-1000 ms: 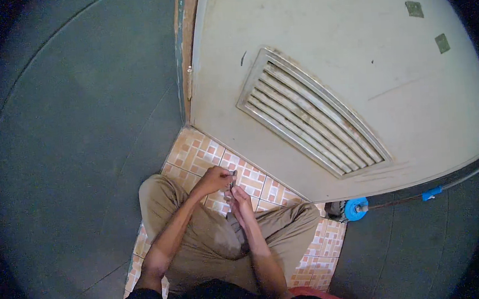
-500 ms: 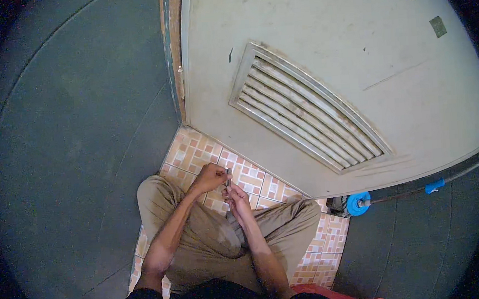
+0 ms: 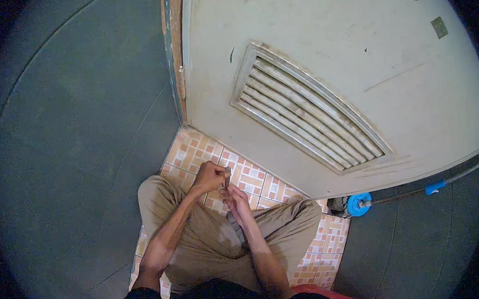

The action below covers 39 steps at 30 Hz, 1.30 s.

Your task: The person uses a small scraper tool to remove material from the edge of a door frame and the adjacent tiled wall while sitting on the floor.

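Note:
A small, dark, narrow piece (image 3: 228, 175) stands roughly upright between my hands; it is too small in view for its kind to show. Its lower end is pinched in the fingers of my right hand (image 3: 237, 198). From the left, the closed fingers of my left hand (image 3: 210, 176) meet its upper part, thumb and fingertips pressed together at its side. Both hands are held close together above the tiled floor (image 3: 246, 173), in front of my crossed legs in tan trousers (image 3: 201, 245).
Ahead stands a pale, stained door (image 3: 308, 24) with a slatted vent (image 3: 308, 109). Dark grey walls (image 3: 85, 131) rise at both sides. At the right, a blue disc (image 3: 359, 204) on a rod lies by the door's corner. A red plastic thing (image 3: 336, 297) sits behind my right arm.
The dark piece has tilted slightly, its top showing a bit more above my fingers. My right hand's fingers have shifted a little lower on it; my arms have barely moved.

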Motion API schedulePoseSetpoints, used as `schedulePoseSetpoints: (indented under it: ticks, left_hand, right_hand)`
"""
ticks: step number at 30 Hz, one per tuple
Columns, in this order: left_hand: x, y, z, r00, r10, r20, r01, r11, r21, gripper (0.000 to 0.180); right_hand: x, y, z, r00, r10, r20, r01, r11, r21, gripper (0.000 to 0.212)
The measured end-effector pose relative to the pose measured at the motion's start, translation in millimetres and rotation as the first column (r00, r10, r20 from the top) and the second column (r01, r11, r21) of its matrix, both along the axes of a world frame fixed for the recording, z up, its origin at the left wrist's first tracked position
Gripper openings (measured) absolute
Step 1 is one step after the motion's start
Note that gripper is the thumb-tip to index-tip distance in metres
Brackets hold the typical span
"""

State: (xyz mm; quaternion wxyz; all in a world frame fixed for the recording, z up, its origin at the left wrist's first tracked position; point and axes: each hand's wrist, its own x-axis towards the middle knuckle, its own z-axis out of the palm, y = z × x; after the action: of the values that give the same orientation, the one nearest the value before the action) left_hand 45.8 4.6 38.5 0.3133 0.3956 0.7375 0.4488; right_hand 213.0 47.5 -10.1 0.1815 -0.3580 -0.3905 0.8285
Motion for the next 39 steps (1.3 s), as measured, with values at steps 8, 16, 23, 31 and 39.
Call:
schedulePoseSetpoints:
  ticks: [8, 16, 23, 31, 39]
  left_hand:
    - [0.5, 4.3, -14.7, 0.923, -0.143, 0.357, 0.1, 0.985, 0.138, 0.027]
    - [-0.3, 6.0, -5.4, 0.953, -0.102, 0.285, 0.112, 0.993, -0.019, 0.029]
    - [-1.0, 5.1, -5.0, 0.957, -0.063, 0.282, 0.074, 0.997, -0.025, 0.031]
    - [-1.8, 3.1, -8.1, 0.961, -0.001, 0.278, 0.012, 0.999, -0.037, 0.029]
    - [-2.3, 3.7, -2.7, 0.961, -0.031, 0.274, 0.056, 0.995, -0.084, 0.025]
  right_hand:
    - [4.6, 10.4, 14.4, 0.994, -0.094, -0.054, 0.089, 0.992, -0.086, 0.025]
    - [5.6, 12.8, 6.0, 0.993, -0.1, -0.062, 0.093, 0.991, -0.099, 0.024]
    - [6.4, 13.2, -4.0, 0.995, -0.067, -0.077, 0.062, 0.996, -0.069, 0.032]
    - [4.0, 10.2, 2.8, 0.99, -0.126, -0.057, 0.12, 0.988, -0.094, 0.024]
    - [4.8, 8.5, 3.8, 0.992, -0.119, -0.049, 0.116, 0.992, -0.056, 0.023]
